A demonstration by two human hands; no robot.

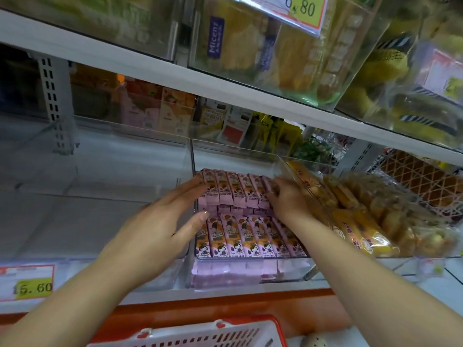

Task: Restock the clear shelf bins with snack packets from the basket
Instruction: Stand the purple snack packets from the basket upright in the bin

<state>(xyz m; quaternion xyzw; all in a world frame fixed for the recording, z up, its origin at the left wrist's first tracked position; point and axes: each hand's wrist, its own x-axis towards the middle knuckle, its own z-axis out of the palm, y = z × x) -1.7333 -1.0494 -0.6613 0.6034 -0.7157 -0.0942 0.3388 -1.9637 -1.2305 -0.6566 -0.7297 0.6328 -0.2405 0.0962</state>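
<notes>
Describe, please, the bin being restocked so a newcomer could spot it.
On the shelf above the red basket, find the middle clear bin. Its left neighbour looks empty, its right holds yellow packets; only it holds rows of pink packets.

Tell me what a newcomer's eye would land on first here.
Two hands, the left hand and right hand, bracket a back row of pink snack packets in the middle clear bin. A second pink row lies in front, and a red-and-white basket sits at the bottom edge.
</notes>
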